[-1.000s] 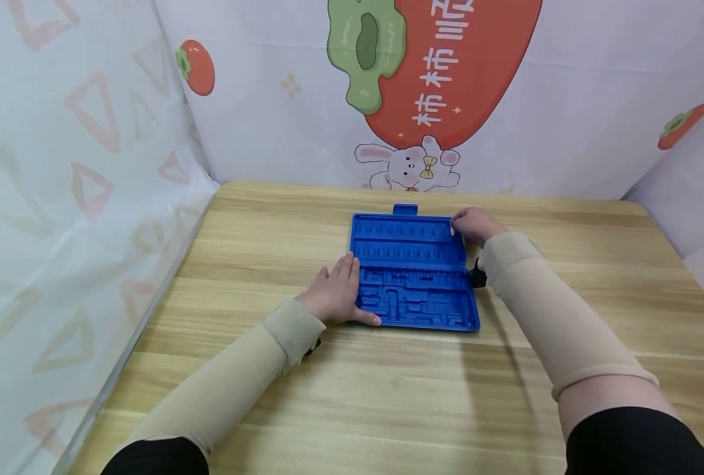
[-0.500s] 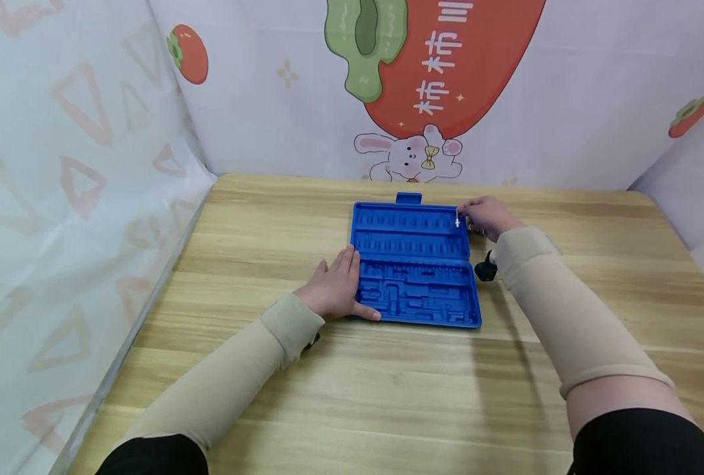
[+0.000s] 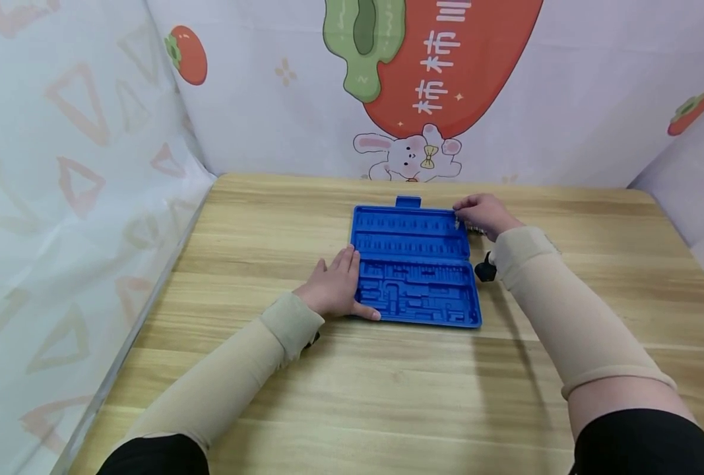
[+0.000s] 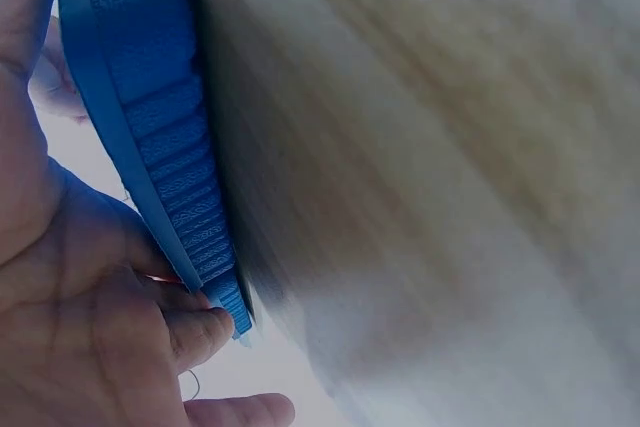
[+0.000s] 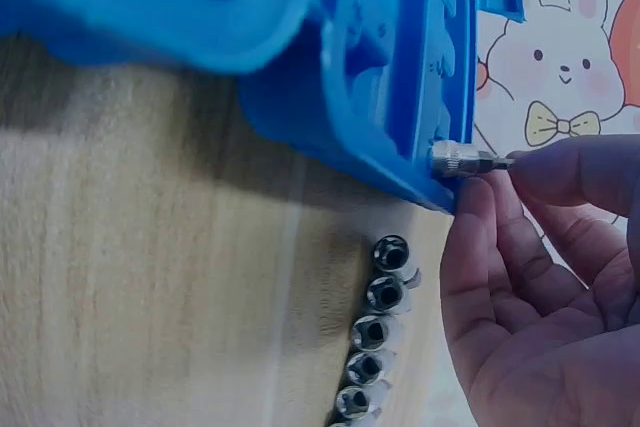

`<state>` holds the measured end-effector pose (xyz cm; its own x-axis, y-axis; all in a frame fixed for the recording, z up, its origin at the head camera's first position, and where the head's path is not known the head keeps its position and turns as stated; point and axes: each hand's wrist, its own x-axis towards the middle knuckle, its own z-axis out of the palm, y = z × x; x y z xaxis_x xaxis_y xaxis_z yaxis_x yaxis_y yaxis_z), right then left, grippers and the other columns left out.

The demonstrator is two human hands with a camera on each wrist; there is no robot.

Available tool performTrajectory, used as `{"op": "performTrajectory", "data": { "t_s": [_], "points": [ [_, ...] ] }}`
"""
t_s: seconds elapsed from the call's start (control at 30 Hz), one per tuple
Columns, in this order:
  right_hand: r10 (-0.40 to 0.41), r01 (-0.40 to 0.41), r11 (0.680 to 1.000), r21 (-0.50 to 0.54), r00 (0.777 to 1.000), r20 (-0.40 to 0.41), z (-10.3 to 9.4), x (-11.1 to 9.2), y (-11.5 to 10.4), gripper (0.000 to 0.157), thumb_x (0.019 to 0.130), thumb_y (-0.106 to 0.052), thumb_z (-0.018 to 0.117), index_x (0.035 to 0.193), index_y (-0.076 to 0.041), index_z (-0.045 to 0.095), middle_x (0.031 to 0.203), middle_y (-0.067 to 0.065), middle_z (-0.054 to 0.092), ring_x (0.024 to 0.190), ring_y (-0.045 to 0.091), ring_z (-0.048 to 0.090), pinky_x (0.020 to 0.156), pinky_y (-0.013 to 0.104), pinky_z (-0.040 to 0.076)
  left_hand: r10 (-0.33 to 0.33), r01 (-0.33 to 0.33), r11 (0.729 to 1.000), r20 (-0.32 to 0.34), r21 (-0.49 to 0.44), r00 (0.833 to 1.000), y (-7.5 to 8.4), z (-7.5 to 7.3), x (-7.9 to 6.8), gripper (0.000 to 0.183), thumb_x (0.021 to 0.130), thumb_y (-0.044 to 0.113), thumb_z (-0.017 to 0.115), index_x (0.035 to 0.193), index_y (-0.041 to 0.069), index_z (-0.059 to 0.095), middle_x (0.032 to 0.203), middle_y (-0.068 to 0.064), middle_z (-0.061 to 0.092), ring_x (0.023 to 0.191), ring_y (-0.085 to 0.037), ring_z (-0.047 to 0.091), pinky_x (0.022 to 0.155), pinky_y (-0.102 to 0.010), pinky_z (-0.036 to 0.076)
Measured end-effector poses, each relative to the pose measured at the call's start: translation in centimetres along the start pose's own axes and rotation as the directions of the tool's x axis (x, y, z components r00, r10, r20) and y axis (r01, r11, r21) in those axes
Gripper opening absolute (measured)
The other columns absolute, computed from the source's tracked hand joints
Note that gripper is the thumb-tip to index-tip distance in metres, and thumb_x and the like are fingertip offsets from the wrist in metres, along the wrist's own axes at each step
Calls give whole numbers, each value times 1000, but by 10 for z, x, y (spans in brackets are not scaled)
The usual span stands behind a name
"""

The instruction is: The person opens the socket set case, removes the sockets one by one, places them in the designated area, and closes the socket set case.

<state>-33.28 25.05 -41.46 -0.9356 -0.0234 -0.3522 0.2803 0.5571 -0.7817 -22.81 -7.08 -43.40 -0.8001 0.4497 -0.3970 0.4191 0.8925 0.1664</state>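
Note:
A blue moulded tool case lies unfolded on the table, its recessed halves facing up. My left hand rests along its left edge with fingers straight and the thumb on the front rim; the left wrist view shows the palm beside the case's ribbed side. At the far right corner, my right hand pinches the thin shaft of a small silver bit socket between thumb and finger. The thicker end of that bit socket is over the case's corner; whether it touches a slot I cannot tell.
Several metal sockets stand in a row on the table to the right of the case, partly hidden by the right hand in the head view. A latch tab sticks out at the back. Behind the table hangs a printed cloth.
The right hand has drawn back slightly toward the far right corner, keeping hold of the bit socket, which has turned a little. The left hand stays on the case. The head view has tilted slightly.

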Motion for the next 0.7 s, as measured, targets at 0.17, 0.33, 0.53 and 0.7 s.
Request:
{"op": "performTrajectory", "data": {
  "t_s": [0.17,0.33,0.53,0.7],
  "points": [
    [-23,22,1000,-19,999,-23,2,-4,-1,38,108,-10,51,140,11,50,141,27,49,123,38,51,110,49,44,1,-1,1000,-4,3,1000,1,1,-1,131,81,80,65,164,0,4,172,-17,-2,158,-30,0,122,-60,13],
    [-17,15,998,-61,999,-45,5,-8,-1,35,107,-9,52,136,10,52,134,26,52,113,35,53,105,48,47,4,-4,1000,-11,-1,1000,1,3,-2,130,82,80,65,164,0,4,172,-18,-1,158,-31,1,122,-60,13],
    [13,-14,1000,-15,998,-68,4,-9,4,35,107,-11,54,136,9,54,138,25,53,111,31,56,105,45,47,8,-8,1000,-7,-10,1000,2,4,-3,130,82,80,65,164,0,5,172,-18,-1,158,-31,2,122,-60,13],
    [46,-43,998,56,997,-66,2,-7,5,34,107,-10,57,136,7,56,136,21,54,108,25,56,103,39,48,9,-9,1000,-14,-14,1000,0,3,-3,130,82,80,65,164,-1,4,172,-18,-2,158,-31,1,122,-60,13]
  ]
}}
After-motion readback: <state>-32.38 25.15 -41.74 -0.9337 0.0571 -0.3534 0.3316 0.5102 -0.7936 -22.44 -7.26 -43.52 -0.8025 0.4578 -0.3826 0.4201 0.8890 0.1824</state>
